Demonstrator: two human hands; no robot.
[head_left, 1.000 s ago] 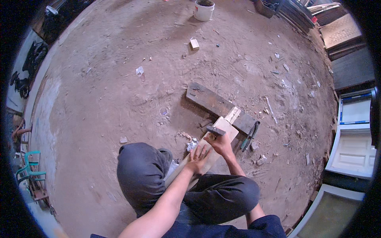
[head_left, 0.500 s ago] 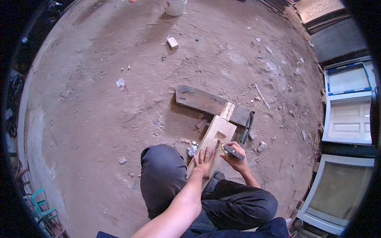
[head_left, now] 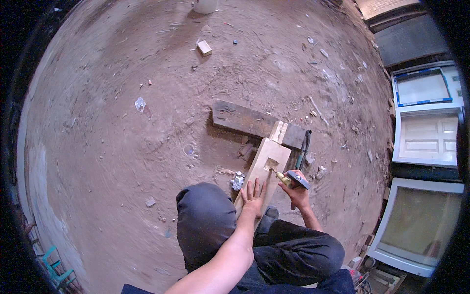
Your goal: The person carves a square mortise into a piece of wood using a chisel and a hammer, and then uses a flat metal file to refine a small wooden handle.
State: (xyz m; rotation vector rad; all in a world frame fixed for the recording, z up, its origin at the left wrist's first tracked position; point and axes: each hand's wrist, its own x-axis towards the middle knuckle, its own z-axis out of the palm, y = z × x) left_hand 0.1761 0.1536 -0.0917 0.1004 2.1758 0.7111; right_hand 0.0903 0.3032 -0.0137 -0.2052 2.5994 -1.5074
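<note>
A pale wooden plank (head_left: 255, 169) slopes away from me, with a rectangular recess (head_left: 271, 163) cut into its face and a narrower tongue at its far end. My left hand (head_left: 252, 198) lies flat on it, fingers spread, below the recess. At the plank's right side my right hand (head_left: 296, 195) is closed around a chisel (head_left: 281, 176) with a yellowish handle. Its tip is at the near edge of the recess. The same hand also appears to hold a hammer (head_left: 299, 179), its dark head above the fingers. The plank's far end rests on a dark, weathered timber (head_left: 242, 116).
A dark strap-like tool (head_left: 305, 144) with a green part leans by the timber's right end. Crumpled foil (head_left: 237, 182) lies left of the plank. A small wood block (head_left: 204, 47) and a white bucket (head_left: 205, 5) are farther off. White-framed panels (head_left: 427, 132) line the right.
My right hand has turned and moved slightly right and up, so the chisel's yellowish handle shows more. My left hand stays flat on the plank. The whole view has shifted a little.
</note>
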